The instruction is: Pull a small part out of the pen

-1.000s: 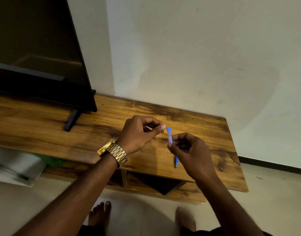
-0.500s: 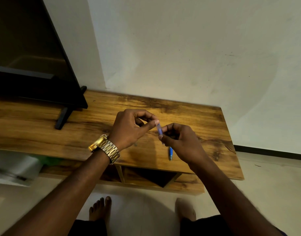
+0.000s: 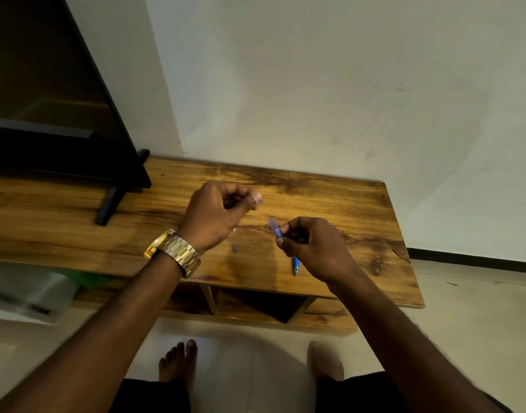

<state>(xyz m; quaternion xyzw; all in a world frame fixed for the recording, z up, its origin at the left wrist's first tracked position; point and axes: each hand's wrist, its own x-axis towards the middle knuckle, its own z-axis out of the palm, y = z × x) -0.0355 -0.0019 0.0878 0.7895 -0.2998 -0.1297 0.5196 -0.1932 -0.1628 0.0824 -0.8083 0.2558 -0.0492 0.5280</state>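
Right hand (image 3: 312, 248) grips a blue pen (image 3: 285, 245) above the table (image 3: 360, 210), upper end poking out past the thumb, tip hanging below the palm; left hand (image 3: 217, 216), gold watch (image 3: 173, 251) on the wrist, pinches a tiny blue bit (image 3: 260, 201) at thumb and forefinger, just apart from the pen's top. A small grey piece (image 3: 234, 248) lies on the wood between the hands, with open shelf compartments (image 3: 255, 305) below showing dark and contents unclear. TV (image 3: 47, 108) stands at left against a pale wall; bare feet on tiled floor.
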